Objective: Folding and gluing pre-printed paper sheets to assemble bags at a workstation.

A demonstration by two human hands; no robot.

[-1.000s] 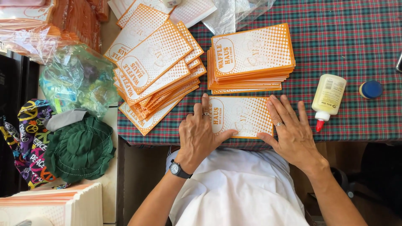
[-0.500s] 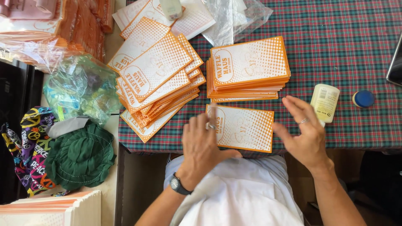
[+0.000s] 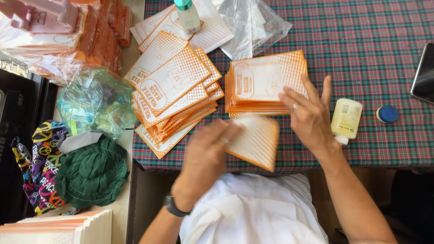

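I am looking at an orange and white paper bag (image 3: 255, 142) that is blurry.

It is sitting flat and a bit tilted at the near edge of the table, just below a neat stack of the same bags (image 3: 266, 83). Its top side is showing thin orange stripes, and it is touching my left hand (image 3: 205, 158).

The desk (image 3: 384, 40), covered in a green-and-red plaid cloth, carries 2 piles of orange-and-white paper bags, a fanned one (image 3: 174, 97) at its left edge and a neat one (image 3: 264, 83) mid-desk, a crumpled clear plastic bag (image 3: 255, 25) at the far edge, and a cream glue bottle (image 3: 346, 118) beside a blue cap (image 3: 387, 114) toward the right.
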